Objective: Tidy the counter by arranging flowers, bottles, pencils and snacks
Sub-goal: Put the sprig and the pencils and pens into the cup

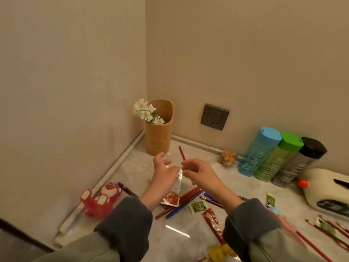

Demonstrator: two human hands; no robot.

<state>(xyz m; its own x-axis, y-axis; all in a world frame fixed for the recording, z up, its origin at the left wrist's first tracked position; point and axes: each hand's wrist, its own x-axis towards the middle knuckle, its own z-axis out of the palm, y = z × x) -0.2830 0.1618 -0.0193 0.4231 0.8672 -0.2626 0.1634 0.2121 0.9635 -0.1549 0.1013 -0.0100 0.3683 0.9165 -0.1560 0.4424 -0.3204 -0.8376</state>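
Observation:
A tan holder (158, 137) stands in the counter's corner with white flowers (145, 112) leaning out of it. My right hand (198, 173) pinches a red pencil (182, 153) whose end points up toward the holder. My left hand (163, 171) hovers beside it, fingers spread and relaxed, holding nothing. Under the hands lie a red-and-white sachet (172, 195) and a loose pile of red and blue pencils (183, 202). Blue (258, 150), green (275, 157) and black (300, 163) bottles lean together at the back wall.
Snack packets lie in front: a green one (198, 207), a red stick (213, 225), a yellow one (221, 250). More red pencils (330, 229) lie at right. A red toy bear (100, 199), a wooden puzzle (227, 157), a white tissue box (330, 191) and a wall socket (215, 116) surround the area.

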